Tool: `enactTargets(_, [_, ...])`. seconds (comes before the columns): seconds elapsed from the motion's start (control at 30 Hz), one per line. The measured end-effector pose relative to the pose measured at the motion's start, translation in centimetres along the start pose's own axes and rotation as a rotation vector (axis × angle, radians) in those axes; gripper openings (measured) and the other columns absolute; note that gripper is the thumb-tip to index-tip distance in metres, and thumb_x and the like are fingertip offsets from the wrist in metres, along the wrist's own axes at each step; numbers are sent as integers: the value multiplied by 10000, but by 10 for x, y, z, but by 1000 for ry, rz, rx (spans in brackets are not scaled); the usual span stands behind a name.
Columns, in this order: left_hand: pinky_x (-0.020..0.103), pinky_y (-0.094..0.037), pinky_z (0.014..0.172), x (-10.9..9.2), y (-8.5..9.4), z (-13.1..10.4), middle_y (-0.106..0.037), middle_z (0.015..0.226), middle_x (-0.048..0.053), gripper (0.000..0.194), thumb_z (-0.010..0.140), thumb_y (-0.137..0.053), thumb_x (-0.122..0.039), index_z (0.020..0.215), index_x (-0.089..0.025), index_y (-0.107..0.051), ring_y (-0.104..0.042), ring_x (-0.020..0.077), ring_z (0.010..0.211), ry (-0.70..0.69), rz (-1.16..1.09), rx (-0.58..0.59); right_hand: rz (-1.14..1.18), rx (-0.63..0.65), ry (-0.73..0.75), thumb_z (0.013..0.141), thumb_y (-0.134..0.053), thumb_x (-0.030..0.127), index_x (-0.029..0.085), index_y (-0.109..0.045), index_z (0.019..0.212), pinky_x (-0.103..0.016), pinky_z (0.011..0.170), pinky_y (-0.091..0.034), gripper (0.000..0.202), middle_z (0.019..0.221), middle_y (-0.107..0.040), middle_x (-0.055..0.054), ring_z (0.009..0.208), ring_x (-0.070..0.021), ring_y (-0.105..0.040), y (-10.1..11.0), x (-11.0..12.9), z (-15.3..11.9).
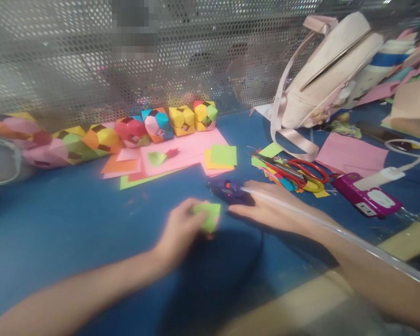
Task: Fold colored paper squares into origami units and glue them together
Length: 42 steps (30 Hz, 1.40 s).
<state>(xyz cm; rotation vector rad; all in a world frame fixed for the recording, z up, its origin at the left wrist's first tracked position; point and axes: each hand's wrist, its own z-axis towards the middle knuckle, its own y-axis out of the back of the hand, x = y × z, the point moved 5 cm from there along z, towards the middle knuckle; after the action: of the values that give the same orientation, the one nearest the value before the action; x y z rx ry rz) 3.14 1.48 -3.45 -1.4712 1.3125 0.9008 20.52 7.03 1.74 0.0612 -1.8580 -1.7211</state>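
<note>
One green paper piece (213, 215), pinched by the left grip (182, 227), jutted past its fingertips over the worktop (73, 224); one glue gun (227, 190) touched the right grip (280, 214), whose closure I couldn't tell.

Left hand (184, 221): pinches a small green paper piece (213, 215) above the blue table (56, 228); blurred.
Right hand (268, 198): at the dark glue gun (227, 188), thumb standing apart; grip unclear.
Clear rod (318, 222): runs from the glue gun across the right forearm.
Paper balls (130, 132): multicoloured, in a row before the perforated metal panel (73, 60).
Pink sheet (192, 143): flat, in front of the row, loose coloured pieces on and around it.
Scissors (311, 168): red-handled, beyond the right hand, amid paper scraps.
Purple power strip (353, 195): white plug (380, 178) inserted.
Pale bag (322, 77): tilted, far right.
</note>
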Motion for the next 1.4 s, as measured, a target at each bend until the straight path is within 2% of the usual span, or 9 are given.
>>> enactTargets(0.13, [243,-490,462,1,-1,0,-634,626,7,167,750,-643,-264,804,-163,-521,-615,156,559,12,4,-9,-108,192,45,749,-613,479,212,-522,499,-252,436,-277,377,440,-518,6,392,-141,-473,11,-2,-17])
enactTargets(0.23, [247,-488,471,2,-3,-2,-632,597,5,156,749,-642,-258,792,-159,-530,-600,147,530,18,48,-1,98,332,153,809,-563,379,205,-530,536,-230,401,-247,325,452,-525,40,378,-101,-456,7,15,-30])
enactTargets(0.33, [250,-492,504,2,-7,-8,-635,601,-1,146,777,-627,-273,795,-152,-548,-587,126,517,-7,67,45,367,240,153,847,-511,295,194,-568,767,-199,439,-328,141,482,-541,61,417,-90,-500,1,32,-31])
enactTargets(0.43, [240,-489,520,0,-11,-14,-636,611,-12,139,813,-602,-286,808,-160,-544,-586,112,530,-44,31,103,535,114,138,844,-499,265,160,-525,872,-188,480,-384,112,548,-575,39,461,-91,-540,-6,41,-28])
enactTargets(0.73, [193,-456,524,-5,-17,-23,-636,595,-17,104,826,-598,-240,787,-146,-571,-583,90,544,-77,98,156,605,-99,269,810,-500,139,157,-512,680,-157,499,-377,132,589,-548,28,517,-64,-513,-12,47,-26])
enactTargets(0.97, [225,-478,574,-2,-11,-21,-639,635,-13,129,842,-569,-278,797,-158,-576,-602,111,592,-99,69,94,658,-61,250,796,-502,121,163,-498,662,-159,486,-379,141,560,-548,38,490,-61,-501,-11,47,-25])
enactTargets(1.2, [248,-489,601,0,-7,-19,-653,651,-1,146,857,-546,-289,795,-160,-574,-614,119,601,-82,109,115,850,102,152,824,-503,160,148,-513,841,-168,518,-447,23,670,-614,0,574,-95,-597,-20,45,-24])
enactTargets(1.3, [257,-494,565,-3,-10,-20,-654,621,5,165,872,-520,-283,780,-152,-561,-617,128,566,-76,76,149,815,85,215,824,-486,133,158,-507,832,-169,513,-429,34,662,-589,14,558,-85,-566,-21,46,-24])
enactTargets(1.4, [258,-493,537,-6,-14,-20,-651,600,6,178,880,-505,-276,770,-145,-556,-614,131,537,-74,60,176,677,-23,320,808,-480,97,161,-525,767,-171,525,-393,88,654,-554,20,572,-78,-515,-16,47,-25])
